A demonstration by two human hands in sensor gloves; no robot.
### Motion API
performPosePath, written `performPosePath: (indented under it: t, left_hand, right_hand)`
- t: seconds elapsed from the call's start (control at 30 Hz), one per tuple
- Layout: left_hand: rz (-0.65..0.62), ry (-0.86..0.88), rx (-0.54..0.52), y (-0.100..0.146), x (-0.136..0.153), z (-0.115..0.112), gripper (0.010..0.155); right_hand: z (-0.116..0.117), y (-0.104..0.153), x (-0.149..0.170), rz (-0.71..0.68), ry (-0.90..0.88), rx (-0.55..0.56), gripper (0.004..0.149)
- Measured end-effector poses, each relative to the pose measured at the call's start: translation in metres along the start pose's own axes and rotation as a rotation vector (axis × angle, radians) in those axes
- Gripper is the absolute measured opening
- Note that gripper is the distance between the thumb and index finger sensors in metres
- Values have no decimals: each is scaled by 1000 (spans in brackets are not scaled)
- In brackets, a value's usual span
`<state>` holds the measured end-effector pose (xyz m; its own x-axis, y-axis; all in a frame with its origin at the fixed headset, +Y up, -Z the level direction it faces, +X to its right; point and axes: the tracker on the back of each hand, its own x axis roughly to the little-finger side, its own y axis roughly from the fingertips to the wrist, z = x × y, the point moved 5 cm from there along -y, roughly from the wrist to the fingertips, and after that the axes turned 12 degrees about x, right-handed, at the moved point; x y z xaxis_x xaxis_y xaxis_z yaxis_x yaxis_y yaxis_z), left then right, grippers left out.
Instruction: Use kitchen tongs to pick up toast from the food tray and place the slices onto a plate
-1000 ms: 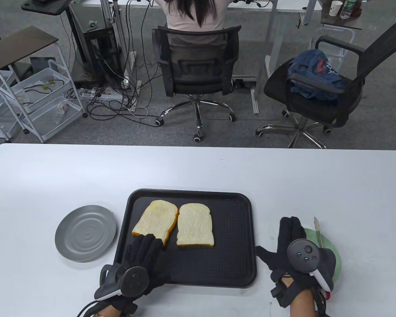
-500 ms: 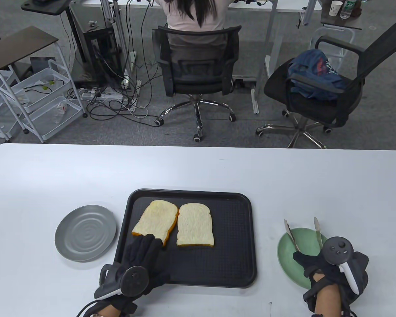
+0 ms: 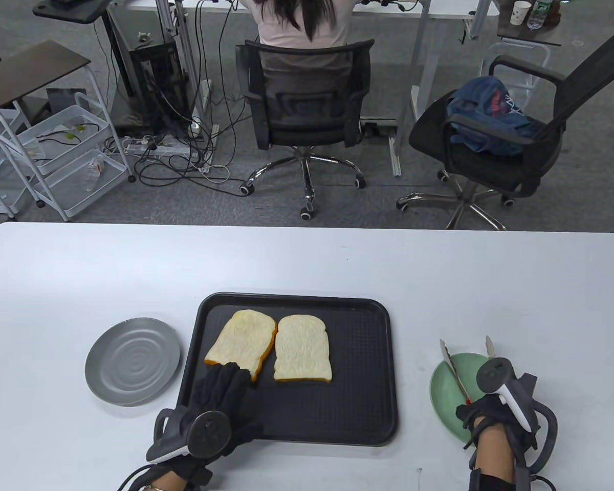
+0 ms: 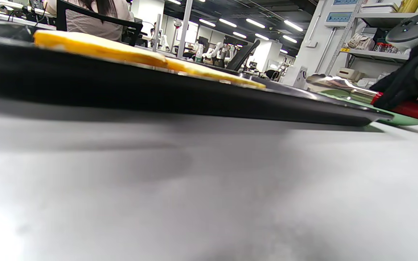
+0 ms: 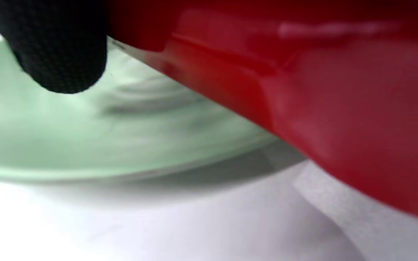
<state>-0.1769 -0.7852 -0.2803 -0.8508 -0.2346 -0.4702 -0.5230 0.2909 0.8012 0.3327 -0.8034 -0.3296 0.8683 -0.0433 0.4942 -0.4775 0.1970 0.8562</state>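
- Comparing with a second ago: the right hand point(image 3: 483, 409) has turned from lying flat, fingers spread, over the green plate point(image 3: 442, 391) to curling down at the red handle end of the kitchen tongs point(image 3: 458, 371).
- Right wrist view confirms contact: a gloved fingertip point(image 5: 58, 50) sits against the red handle, just above the green plate. Full closure round the handle is not visible; the grip is judged to be forming, not proven.
- Tongs remain on the green plate at the right, arms spread, tips pointing to the far side.
- Left hand point(image 3: 217, 396) is unchanged: fingers straight, resting flat on the near-left part of the food tray point(image 3: 358, 409), fingertips touching the near edge of the left toast slice point(image 3: 241, 340). It holds nothing.
- Right toast slice point(image 3: 303, 348) lies just beside the left one; both are unmoved on the tray.
- Grey plate point(image 3: 132, 360), left of the tray, bears nothing.
- Assessment: the task is at tool pickup; no slice has been transferred.
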Motion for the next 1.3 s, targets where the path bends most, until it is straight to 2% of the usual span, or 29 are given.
performPosePath:
  t: [0.23, 0.27, 0.57, 0.73, 1.0, 1.13, 1.3]
  left_hand:
    - [2, 1, 0, 0, 1, 0, 99]
    - [0, 1, -1, 0, 1, 1, 99]
    - [-6, 2, -4, 1, 0, 1, 99]
    - [-9, 3, -10, 1, 0, 1, 99]
    - [-12, 6, -19, 2, 0, 1, 100]
    - [-16, 7, -27, 3, 0, 2, 100]
    - [-19, 9, -30, 4, 1, 2, 100]
  right_hand:
    - [2, -1, -3, -2, 37, 41, 102]
    - [1, -1, -3, -4, 36, 52, 110]
    - [-24, 16, -19, -98, -114, 177, 108]
    - [-50, 34, -49, -260, -169, 309, 106]
    - [-76, 73, -107, -500, -198, 381, 103]
    - [-78, 91, -131, -569, -224, 362, 104]
    - [-70, 114, -159, -658, -316, 320, 104]
